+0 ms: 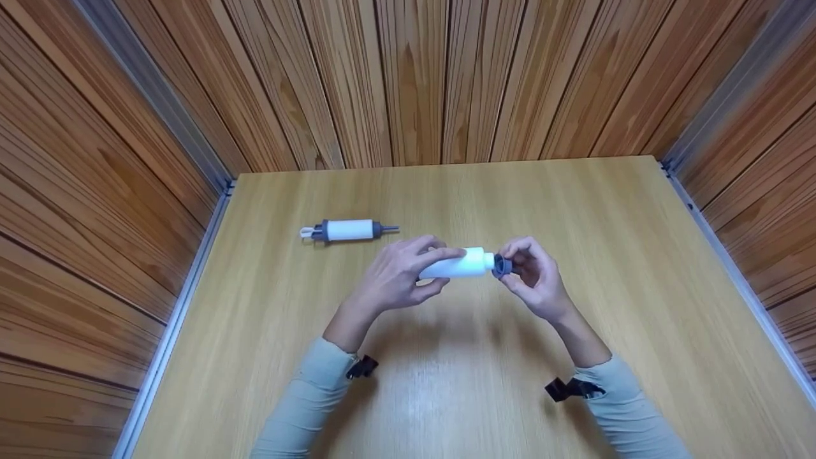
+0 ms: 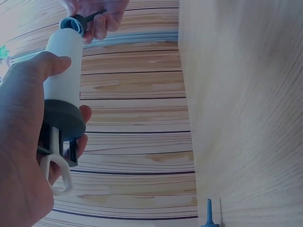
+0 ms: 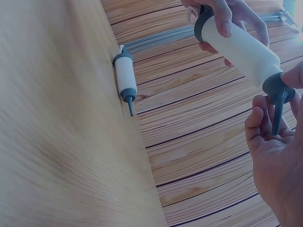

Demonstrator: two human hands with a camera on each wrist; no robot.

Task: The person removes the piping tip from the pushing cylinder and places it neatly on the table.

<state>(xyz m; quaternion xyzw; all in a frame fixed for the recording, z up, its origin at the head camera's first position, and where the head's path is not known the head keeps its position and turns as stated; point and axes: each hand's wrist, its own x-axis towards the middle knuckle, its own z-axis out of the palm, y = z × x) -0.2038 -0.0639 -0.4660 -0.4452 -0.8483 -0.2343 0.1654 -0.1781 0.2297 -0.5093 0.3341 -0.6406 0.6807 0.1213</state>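
In the head view my left hand (image 1: pixel 405 271) grips a white syringe-like tube (image 1: pixel 468 262) above the table. Its rear end has a dark grey collar (image 2: pixel 64 116) and a white loop handle (image 2: pixel 59 175), visible in the left wrist view. At the other end, my right hand (image 1: pixel 535 277) pinches a dark grey nozzle cap (image 1: pixel 502 266) between thumb and fingers. The cap sits at a tilt by the tube's narrow white neck, with its hollow inside showing. Its thin spout (image 3: pixel 278 116) points away from the tube in the right wrist view.
A second white syringe (image 1: pixel 349 230) with dark grey ends and a thin nozzle lies on the wooden table (image 1: pixel 574 210), left of and beyond the hands. Wood-plank walls (image 1: pixel 414 83) rise at the back and sides, with metal rails (image 1: pixel 169 331) along the table's side edges.
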